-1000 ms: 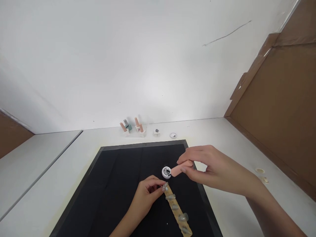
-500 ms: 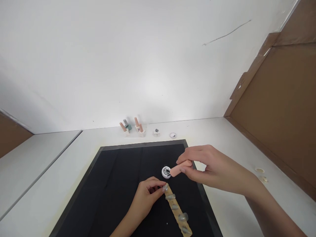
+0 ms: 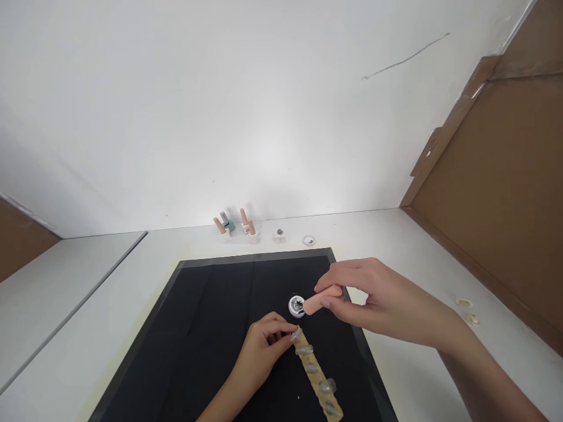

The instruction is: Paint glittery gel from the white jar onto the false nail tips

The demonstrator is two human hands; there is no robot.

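Note:
A tan strip (image 3: 317,377) bearing several clear, shiny nail tips lies on the black mat (image 3: 220,328). My left hand (image 3: 264,344) pinches the nail tip (image 3: 295,336) at the strip's far end between thumb and fingers. Above the mat's right side, my right hand (image 3: 358,293) grips a peach-coloured cap (image 3: 322,299) of a polish brush, tilted down to the left. Its lower end is beside a small round white pot (image 3: 296,306) with silvery contents, just beyond the strip. The brush tip is too small to make out clearly.
Several polish bottles (image 3: 252,233) stand by the white wall, with a small clear jar (image 3: 280,235) and a round lid (image 3: 308,240) to their right. Two small round pieces (image 3: 464,303) lie at the right. Brown cardboard (image 3: 497,176) borders the right side.

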